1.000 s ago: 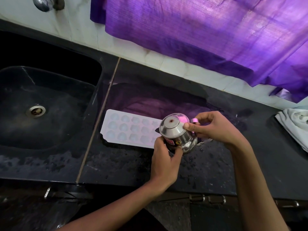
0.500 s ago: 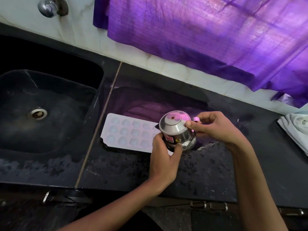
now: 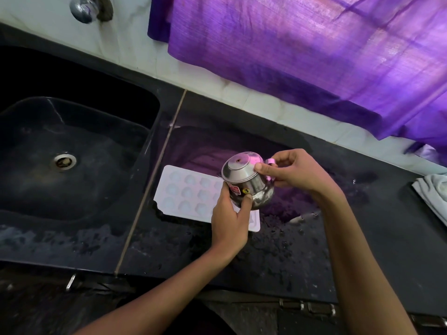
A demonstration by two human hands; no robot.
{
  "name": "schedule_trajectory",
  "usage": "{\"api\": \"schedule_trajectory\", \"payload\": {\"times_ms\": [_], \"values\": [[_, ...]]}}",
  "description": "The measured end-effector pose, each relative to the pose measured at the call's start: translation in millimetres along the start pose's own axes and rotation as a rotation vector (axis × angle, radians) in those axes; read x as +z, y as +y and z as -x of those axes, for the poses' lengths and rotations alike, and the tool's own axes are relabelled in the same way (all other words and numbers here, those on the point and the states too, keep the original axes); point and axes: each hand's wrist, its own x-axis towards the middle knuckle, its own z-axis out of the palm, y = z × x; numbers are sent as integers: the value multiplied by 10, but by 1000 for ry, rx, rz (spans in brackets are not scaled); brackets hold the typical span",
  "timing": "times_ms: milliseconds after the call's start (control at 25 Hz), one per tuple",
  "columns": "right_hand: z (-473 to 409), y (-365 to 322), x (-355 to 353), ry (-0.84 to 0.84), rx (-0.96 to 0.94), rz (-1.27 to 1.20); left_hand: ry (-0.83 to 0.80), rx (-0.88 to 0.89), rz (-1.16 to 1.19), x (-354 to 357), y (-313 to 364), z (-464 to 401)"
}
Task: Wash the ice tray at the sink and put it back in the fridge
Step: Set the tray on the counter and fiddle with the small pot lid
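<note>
1. Right of the sink, on the black counter: white ice tray lying flat, cavities up, its left end close to the sink edge.
2. Over the tray's right end: steel pot, tilted, stickers on its side.
3. Left hand grips the pot's lower body; right hand pinches its pink handle, thumb on the lid.
4. Behind the sink: tap; far right of the sink: purple curtain, white cloth.
</note>
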Motion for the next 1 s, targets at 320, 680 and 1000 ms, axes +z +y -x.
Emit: {"api": "schedule_trajectory", "payload": {"times_ms": [320, 680, 1000], "values": [[-106, -22, 29, 8, 6, 61, -34, -30, -35, -23, -25, -94], [-115, 6, 37, 16, 33, 46, -41, -38, -34, -3, -37, -124], [-153, 38, 27, 20, 41, 46, -33, -57, -23, 24, -45, -143]]}}
